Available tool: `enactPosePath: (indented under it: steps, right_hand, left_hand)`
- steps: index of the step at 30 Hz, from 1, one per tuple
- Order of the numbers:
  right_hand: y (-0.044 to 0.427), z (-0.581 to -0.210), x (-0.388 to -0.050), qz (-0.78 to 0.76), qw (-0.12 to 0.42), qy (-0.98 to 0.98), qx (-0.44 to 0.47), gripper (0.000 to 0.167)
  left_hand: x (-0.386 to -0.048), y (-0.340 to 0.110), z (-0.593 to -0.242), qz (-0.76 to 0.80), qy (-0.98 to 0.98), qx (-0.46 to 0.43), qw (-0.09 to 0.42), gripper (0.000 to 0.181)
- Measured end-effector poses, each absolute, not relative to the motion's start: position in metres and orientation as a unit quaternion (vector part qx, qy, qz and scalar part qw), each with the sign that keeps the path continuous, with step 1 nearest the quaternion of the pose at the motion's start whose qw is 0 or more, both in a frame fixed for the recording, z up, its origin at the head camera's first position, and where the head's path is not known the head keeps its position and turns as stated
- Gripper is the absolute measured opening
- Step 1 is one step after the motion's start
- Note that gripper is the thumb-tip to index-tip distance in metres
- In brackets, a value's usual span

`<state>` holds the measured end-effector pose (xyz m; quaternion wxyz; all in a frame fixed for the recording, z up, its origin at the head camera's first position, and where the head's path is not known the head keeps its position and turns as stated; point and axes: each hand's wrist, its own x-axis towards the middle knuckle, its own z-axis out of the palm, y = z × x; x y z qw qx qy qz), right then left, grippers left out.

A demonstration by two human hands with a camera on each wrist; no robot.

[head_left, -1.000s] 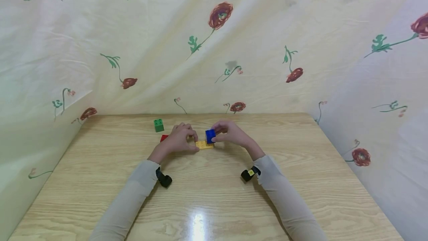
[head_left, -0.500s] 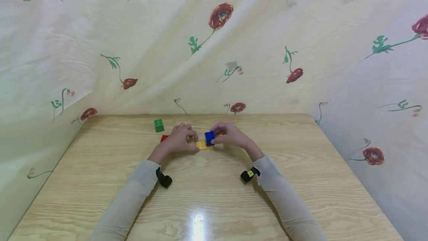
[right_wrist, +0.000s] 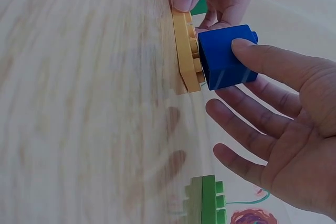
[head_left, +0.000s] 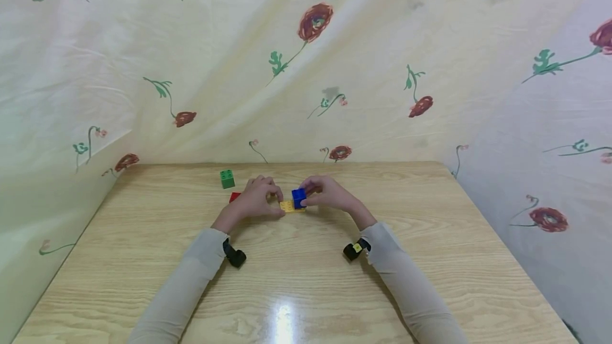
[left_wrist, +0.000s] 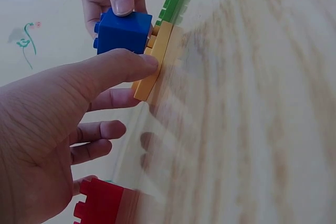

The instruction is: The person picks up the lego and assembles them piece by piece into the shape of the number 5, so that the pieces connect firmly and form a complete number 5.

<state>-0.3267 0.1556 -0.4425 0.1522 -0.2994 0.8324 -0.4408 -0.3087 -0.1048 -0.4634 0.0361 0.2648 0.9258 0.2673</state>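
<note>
showing just below the head frame's centre, a blue block (head_left: 298,197) is pinched by the right hand (head_left: 330,194) over the right end of a yellow brick (head_left: 287,206); the left hand (head_left: 254,199) pinches the other end. keeping both square, then pressing straight down, should work best. the block's top points up; the brick's long axis runs left to right.

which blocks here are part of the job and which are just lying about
Likely in the job:
yellow block, pinched by the left hand
blue block, held by the right hand

Apparently just lying about:
red block, beside the left hand
tall green block
thin green block
</note>
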Motion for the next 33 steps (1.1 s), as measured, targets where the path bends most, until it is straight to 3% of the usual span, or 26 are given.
enactPosePath:
  steps: [33]
  right_hand:
    - [0.1591,-0.4399,-0.3272,-0.42,0.159,0.843,-0.295,0.035]
  left_hand:
    - [-0.3066,-0.1059,-0.4617,0.274,0.923,0.267,0.039,0.026]
